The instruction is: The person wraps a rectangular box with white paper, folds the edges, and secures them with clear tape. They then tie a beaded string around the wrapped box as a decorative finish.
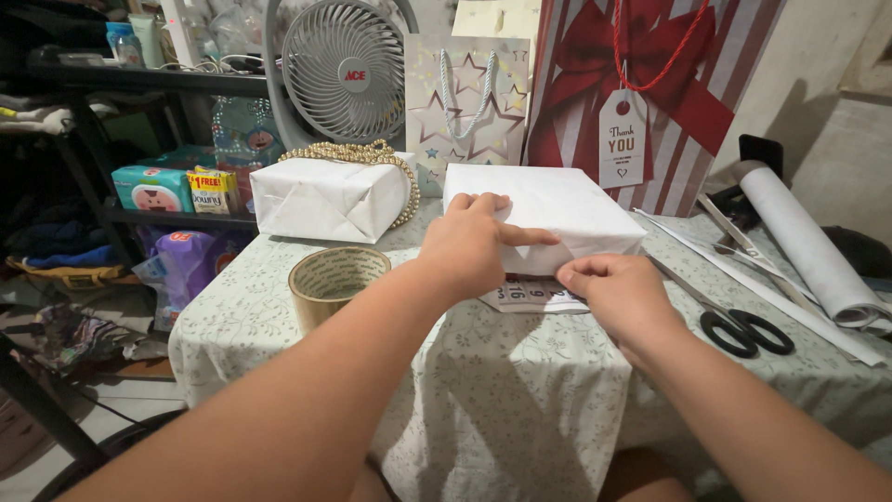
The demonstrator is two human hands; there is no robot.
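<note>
A flat box wrapped in white paper (pixel 557 200) lies on the table with the patterned cloth (pixel 520 372). My left hand (pixel 474 246) rests on the box's near edge, fingers spread flat over the paper. My right hand (pixel 618 288) pinches the paper at the box's near right corner with thumb and fingertips. A printed sheet (pixel 530 296) pokes out from under the box between my hands.
A roll of brown tape (pixel 334 279) stands left of my left arm. A second wrapped box with a gold bead string (pixel 330 195) sits behind it. Black-handled scissors (pixel 739 325) and a white paper roll (pixel 808 246) lie at the right. Gift bags (pixel 641 93) and a fan (pixel 344 70) stand behind.
</note>
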